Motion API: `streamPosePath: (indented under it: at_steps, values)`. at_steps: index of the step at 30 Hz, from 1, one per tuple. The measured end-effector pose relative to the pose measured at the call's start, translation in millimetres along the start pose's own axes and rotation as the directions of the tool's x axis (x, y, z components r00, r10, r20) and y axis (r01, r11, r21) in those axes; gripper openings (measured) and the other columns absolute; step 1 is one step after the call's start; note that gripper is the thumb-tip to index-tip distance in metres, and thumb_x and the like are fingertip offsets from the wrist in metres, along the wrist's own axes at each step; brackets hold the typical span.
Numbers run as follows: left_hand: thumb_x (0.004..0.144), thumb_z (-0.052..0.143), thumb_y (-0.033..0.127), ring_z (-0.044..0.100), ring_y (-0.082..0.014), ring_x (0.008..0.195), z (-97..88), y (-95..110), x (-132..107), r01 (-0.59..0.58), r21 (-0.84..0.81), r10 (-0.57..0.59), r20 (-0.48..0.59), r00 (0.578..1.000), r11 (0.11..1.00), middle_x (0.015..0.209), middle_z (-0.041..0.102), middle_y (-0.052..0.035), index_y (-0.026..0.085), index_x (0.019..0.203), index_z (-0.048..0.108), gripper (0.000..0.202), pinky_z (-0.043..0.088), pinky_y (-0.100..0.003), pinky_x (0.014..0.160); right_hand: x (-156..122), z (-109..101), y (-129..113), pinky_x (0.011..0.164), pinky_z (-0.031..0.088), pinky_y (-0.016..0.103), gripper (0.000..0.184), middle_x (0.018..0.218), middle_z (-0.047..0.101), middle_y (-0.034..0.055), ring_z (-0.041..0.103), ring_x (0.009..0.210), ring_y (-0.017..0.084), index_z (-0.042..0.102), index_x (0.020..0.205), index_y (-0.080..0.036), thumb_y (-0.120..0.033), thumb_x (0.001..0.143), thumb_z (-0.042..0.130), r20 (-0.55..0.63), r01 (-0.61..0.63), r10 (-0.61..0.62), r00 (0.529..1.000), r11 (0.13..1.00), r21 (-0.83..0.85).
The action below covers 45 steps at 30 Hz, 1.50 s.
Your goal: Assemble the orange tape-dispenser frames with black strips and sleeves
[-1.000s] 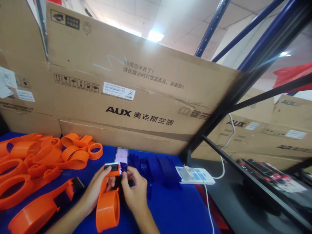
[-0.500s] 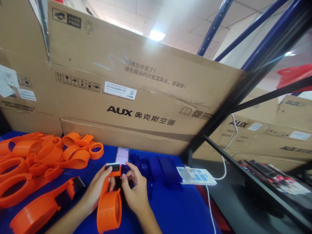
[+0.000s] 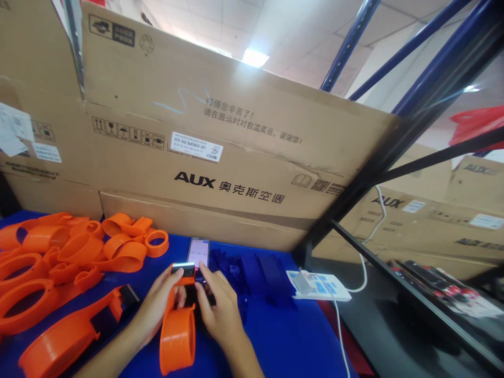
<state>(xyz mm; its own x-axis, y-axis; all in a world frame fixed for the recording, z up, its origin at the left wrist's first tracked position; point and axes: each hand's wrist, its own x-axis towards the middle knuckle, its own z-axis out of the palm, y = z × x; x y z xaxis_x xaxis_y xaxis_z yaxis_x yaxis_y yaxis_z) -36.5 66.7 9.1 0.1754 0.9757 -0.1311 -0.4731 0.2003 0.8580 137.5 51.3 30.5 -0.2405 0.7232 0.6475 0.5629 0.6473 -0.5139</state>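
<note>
My left hand (image 3: 155, 310) grips the neck of an orange tape dispenser (image 3: 178, 336) that stands on the blue table (image 3: 283, 341). Its black toothed blade end (image 3: 183, 270) points away from me. My right hand (image 3: 218, 307) is closed against the dispenser's right side just below the blade, fingers pressing a small dark blue part that is mostly hidden. A phone (image 3: 198, 253) with a lit screen lies flat just beyond my hands.
A heap of orange dispenser shells (image 3: 59, 257) covers the left of the table, and an assembled dispenser (image 3: 74, 331) lies near my left forearm. Dark blue parts (image 3: 255, 273) sit right of the phone. A white power strip (image 3: 318, 285) lies at the table's right edge. Cardboard boxes (image 3: 220, 157) wall the back.
My right fingers have moved up along the dispenser toward the blade, and the small blue part they held is now tucked out of sight. The left hand keeps its grip.
</note>
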Motion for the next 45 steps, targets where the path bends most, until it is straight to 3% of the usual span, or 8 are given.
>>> streamPosePath:
  at_steps: [6,16,21,26,37,45]
  values:
    - [0.090,0.068,0.052,0.052,-0.0122,0.046,-3.6,-4.0,1.6,-0.037,0.072,0.037,0.008,0.999,0.997,0.051,0.062,0.0033,0.022,0.082,0.058,0.033,0.044,-0.023,0.052,-0.1,-4.3,7.3,0.081,0.059,0.041,0.054,0.102,0.075,0.0095,0.067,0.088,0.025,0.047,0.155,-0.027,-0.019,0.102,0.053,0.117,0.087,-0.079,0.990,0.994,-0.065]
    - [0.094,0.064,0.053,0.054,-0.0121,0.050,-4.8,-7.6,3.2,-0.041,0.086,0.038,0.030,0.999,0.995,0.055,0.063,0.0029,0.022,0.085,0.058,0.033,0.044,-0.023,0.056,0.3,-2.8,0.1,0.082,0.059,0.042,0.051,0.104,0.076,0.0122,0.067,0.082,0.024,0.047,0.154,-0.019,-0.016,0.103,0.050,0.101,0.161,-0.143,0.985,0.966,-0.200]
    - [0.092,0.069,0.040,0.057,-0.0136,0.056,-7.7,-7.1,0.5,-0.026,0.046,0.022,0.092,0.996,0.999,0.063,0.066,0.0034,0.023,0.104,0.062,0.023,0.045,-0.025,0.059,-1.4,-0.7,-2.2,0.080,0.059,0.042,0.050,0.103,0.077,0.0129,0.066,0.078,0.023,0.048,0.153,-0.017,-0.015,0.104,0.049,0.066,0.172,-0.160,0.985,0.946,-0.273]
    - [0.090,0.068,0.028,0.057,-0.0139,0.057,-5.8,-2.3,0.2,-0.066,0.031,0.064,0.061,0.996,0.997,0.060,0.063,0.0039,0.022,0.092,0.062,0.009,0.044,-0.025,0.060,-4.1,1.9,-5.4,0.078,0.058,0.040,0.050,0.103,0.077,0.0127,0.065,0.078,0.024,0.049,0.153,-0.015,-0.015,0.103,0.052,0.095,0.170,-0.150,0.984,0.953,-0.249]
    - [0.094,0.063,0.030,0.055,-0.0142,0.057,-2.3,-1.6,-4.0,-0.061,-0.019,0.062,0.080,0.995,0.998,0.058,0.062,0.0039,0.023,0.086,0.058,0.011,0.043,-0.027,0.062,-6.5,7.0,-6.3,0.071,0.057,0.039,0.051,0.099,0.076,0.0125,0.064,0.076,0.023,0.050,0.152,-0.018,-0.013,0.102,0.055,0.026,0.168,-0.166,0.986,0.958,-0.232]
    - [0.090,0.068,0.029,0.058,-0.0147,0.059,1.3,3.6,-5.5,-0.005,-0.091,0.014,0.100,0.995,0.996,0.062,0.066,0.0023,0.023,0.092,0.062,0.009,0.044,-0.027,0.063,-5.6,6.4,-4.2,0.071,0.058,0.038,0.058,0.101,0.075,0.0118,0.065,0.078,0.023,0.044,0.157,-0.021,-0.013,0.101,0.056,0.013,0.175,-0.177,0.984,0.961,-0.215]
